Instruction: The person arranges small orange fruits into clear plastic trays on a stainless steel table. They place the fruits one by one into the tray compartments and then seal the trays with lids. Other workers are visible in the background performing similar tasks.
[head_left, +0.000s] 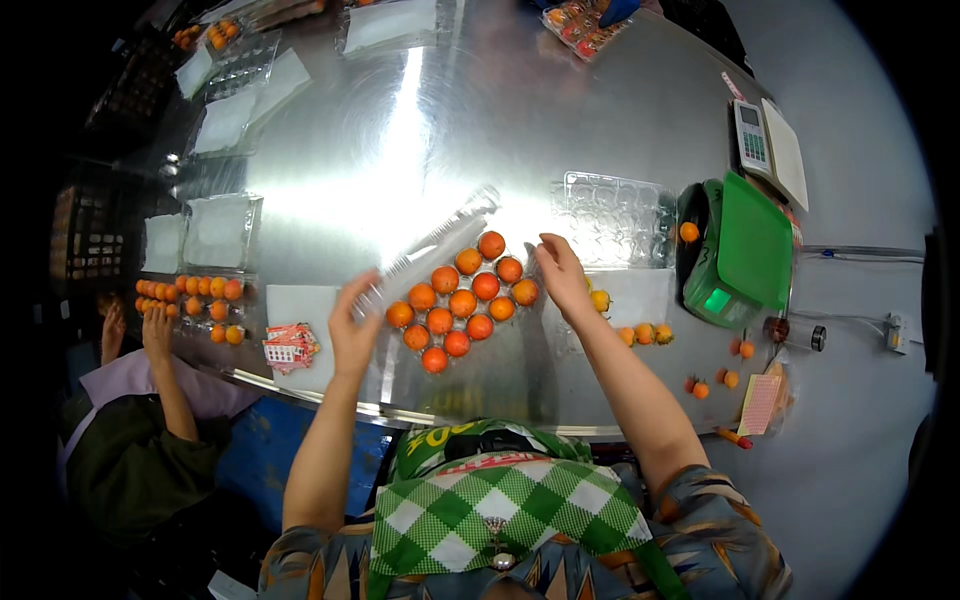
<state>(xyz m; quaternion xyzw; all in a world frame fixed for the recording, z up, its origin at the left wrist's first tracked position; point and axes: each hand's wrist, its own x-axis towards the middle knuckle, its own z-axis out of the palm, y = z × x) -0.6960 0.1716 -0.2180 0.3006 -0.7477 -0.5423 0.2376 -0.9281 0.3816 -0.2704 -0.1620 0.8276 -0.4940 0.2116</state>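
Observation:
Before me lies a clear plastic clamshell tray filled with rows of orange-red round fruits (463, 303), set at a slant on the metal table. Along its far left side the clear ridged lid (435, 244) stands raised and looks blurred. My left hand (352, 330) is at the lid's left end, its fingers and thumb on either side of the plastic. Just beyond the tray's right end is my right hand (561, 274), fingers slightly apart and nothing seen in them. Paper cards with red print (290, 349) lie on a white sheet (300, 304) left of my left hand.
An empty clear tray (615, 217) and several loose yellow-orange fruits (643, 334) lie right of my right hand. Farther right stands a green weighing scale (754, 255). Another person's hand (157, 330) reaches fruits at the left; a blue-gloved hand (619, 11) touches a filled tray (581, 30).

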